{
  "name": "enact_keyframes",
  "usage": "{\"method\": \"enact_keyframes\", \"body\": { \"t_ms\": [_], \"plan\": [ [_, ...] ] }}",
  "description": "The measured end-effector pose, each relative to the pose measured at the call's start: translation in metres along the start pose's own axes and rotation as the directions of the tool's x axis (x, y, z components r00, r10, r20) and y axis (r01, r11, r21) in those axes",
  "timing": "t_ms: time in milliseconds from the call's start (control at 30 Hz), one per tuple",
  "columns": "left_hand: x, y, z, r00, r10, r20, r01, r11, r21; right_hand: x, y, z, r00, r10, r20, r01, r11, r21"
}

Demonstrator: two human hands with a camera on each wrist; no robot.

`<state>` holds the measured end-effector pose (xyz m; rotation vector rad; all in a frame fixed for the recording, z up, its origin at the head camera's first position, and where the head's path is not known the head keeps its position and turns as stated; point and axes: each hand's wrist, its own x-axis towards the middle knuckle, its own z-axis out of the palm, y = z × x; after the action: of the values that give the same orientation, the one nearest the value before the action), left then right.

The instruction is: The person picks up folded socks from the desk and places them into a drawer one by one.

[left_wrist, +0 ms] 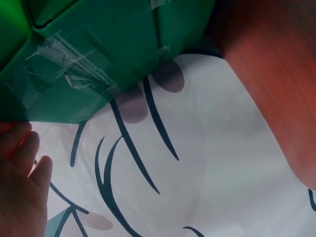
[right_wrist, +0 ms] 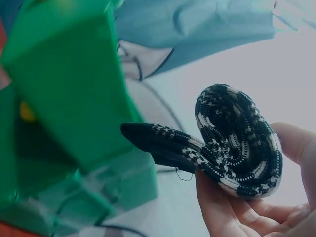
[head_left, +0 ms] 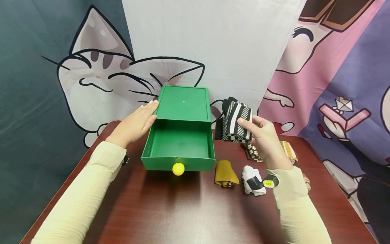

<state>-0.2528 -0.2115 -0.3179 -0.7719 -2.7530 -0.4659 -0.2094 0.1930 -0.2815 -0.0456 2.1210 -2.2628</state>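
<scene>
My right hand point(head_left: 263, 139) holds a rolled black-and-white patterned sock point(head_left: 236, 120) in the air, right of the green drawer box point(head_left: 183, 103). The thumb lies across the roll. In the right wrist view the sock point(right_wrist: 237, 143) shows its coiled layers, with a black end sticking out toward the box. My left hand point(head_left: 135, 123) rests with straight fingers at the upper left edge of the box. In the left wrist view only part of the left hand point(left_wrist: 22, 182) shows, beside the box's side. The drawer point(head_left: 179, 164) is pulled out, its yellow round knob point(head_left: 178, 169) at the front; nothing lies inside.
On the brown table point(head_left: 170, 213), a mustard rolled sock point(head_left: 225, 173) and a white-and-black one point(head_left: 253, 181) lie right of the drawer. A dark patterned roll point(head_left: 253, 152) and a yellow-striped one point(head_left: 288, 150) are partly hidden by the right arm. A printed cloth point(head_left: 213, 40) hangs behind.
</scene>
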Motion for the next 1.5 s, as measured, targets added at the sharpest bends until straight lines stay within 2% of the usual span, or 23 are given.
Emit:
{"method": "enact_keyframes", "body": {
  "t_ms": [167, 300, 400, 500, 733, 1000, 1133, 1333, 1500],
  "plan": [
    [0.000, 0.000, -0.001, 1.000, -0.003, 0.004, 0.003, 1.000, 0.009, -0.009, -0.016, 0.014, 0.998, -0.033, 0.044, 0.031, 0.999, 0.044],
    [0.000, 0.000, -0.001, 1.000, -0.005, 0.003, 0.005, 1.000, 0.011, -0.011, -0.023, 0.028, 0.992, -0.055, 0.116, 0.040, 0.991, 0.130],
    [-0.001, 0.000, -0.001, 1.000, -0.005, 0.004, 0.005, 1.000, 0.008, -0.010, -0.024, 0.039, 0.983, -0.058, 0.175, 0.024, 0.982, 0.188],
    [-0.001, 0.000, -0.001, 1.000, -0.006, 0.005, 0.006, 1.000, 0.005, -0.008, -0.024, 0.052, 0.973, -0.040, 0.226, -0.005, 0.981, 0.195],
    [-0.004, -0.001, 0.000, 1.000, -0.015, 0.005, 0.015, 1.000, 0.002, -0.006, -0.022, 0.084, 0.946, 0.035, 0.321, -0.088, 0.985, 0.151],
    [0.001, 0.001, 0.008, 1.000, 0.001, -0.005, -0.001, 1.000, -0.025, -0.005, -0.013, 0.109, 0.935, 0.099, 0.341, -0.146, 0.983, 0.114],
    [0.000, 0.001, 0.007, 1.000, -0.007, -0.017, 0.007, 1.000, -0.024, -0.003, -0.008, 0.120, 0.920, 0.126, 0.370, -0.166, 0.983, 0.078],
    [-0.002, -0.001, 0.006, 0.999, -0.008, -0.035, 0.007, 1.000, -0.013, 0.000, -0.002, 0.131, 0.900, 0.186, 0.395, -0.182, 0.982, -0.046],
    [-0.002, -0.001, 0.006, 0.999, -0.002, -0.053, 0.001, 1.000, -0.016, 0.003, 0.003, 0.136, 0.890, 0.253, 0.379, -0.197, 0.964, -0.180]
  ]
}}
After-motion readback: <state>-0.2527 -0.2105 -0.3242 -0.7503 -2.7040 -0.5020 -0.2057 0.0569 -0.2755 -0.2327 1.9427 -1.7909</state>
